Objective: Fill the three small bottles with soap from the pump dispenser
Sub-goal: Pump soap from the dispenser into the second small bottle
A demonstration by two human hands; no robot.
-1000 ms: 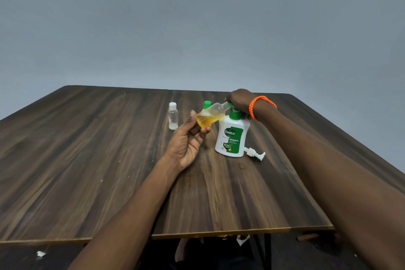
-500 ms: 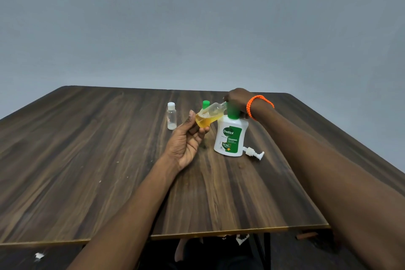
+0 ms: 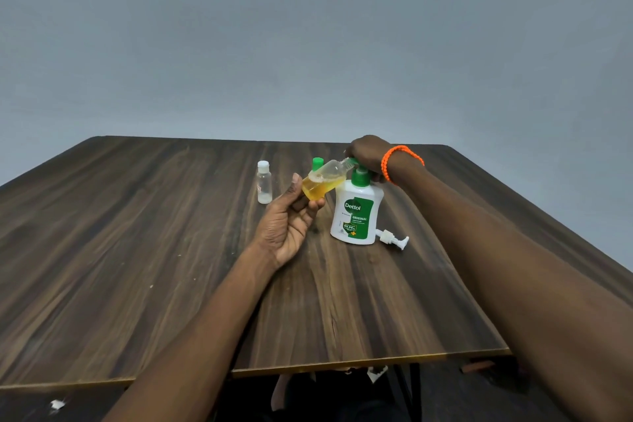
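Filling in progress: the left hand (image 3: 286,226) grips the small bottle (image 3: 323,179) by its base, just left of the pump dispenser (image 3: 356,216). Long axis tilted, mouth pointing up-right at the green nozzle. The right hand (image 3: 366,154) is curled over the pump head. Contents: amber soap, roughly half. Judged next: further presses, mouth kept under the spout. A clear capped bottle (image 3: 264,182) stands farther left of the dispenser; a loose white pump (image 3: 394,239) lies at its right.

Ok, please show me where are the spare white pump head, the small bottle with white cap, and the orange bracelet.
spare white pump head (image 3: 392,238), head view, on its collar, lying on the table.
small bottle with white cap (image 3: 264,186), head view, on its clear body.
orange bracelet (image 3: 386,164), head view, on the band at the right wrist.
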